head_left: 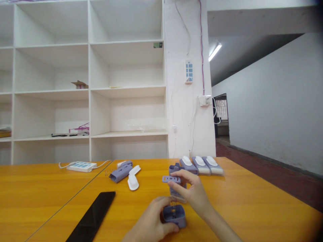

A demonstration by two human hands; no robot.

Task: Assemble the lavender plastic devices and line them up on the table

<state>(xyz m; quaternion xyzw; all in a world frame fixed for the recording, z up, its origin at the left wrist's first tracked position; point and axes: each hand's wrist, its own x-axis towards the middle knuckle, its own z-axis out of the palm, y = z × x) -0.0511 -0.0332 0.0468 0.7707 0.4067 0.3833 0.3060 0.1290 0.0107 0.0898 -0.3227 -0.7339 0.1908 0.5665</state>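
My left hand [151, 222] is closed around a lavender plastic housing [174, 215], held low over the orange table [252, 208]. My right hand [193, 191] pinches a flat lavender piece [171, 179] just above that housing, fingers curled on its right end. Behind my hands another lavender part [176, 167] stands on the table. Three assembled lavender-and-white units [201, 165] lie side by side at the far edge.
A lavender shell [121, 172] and a white insert [133, 181] lie left of centre. A black flat slab [94, 215] lies near the front left. A white power strip [82, 166] sits at the back left. White shelves [89, 84] stand behind the table.
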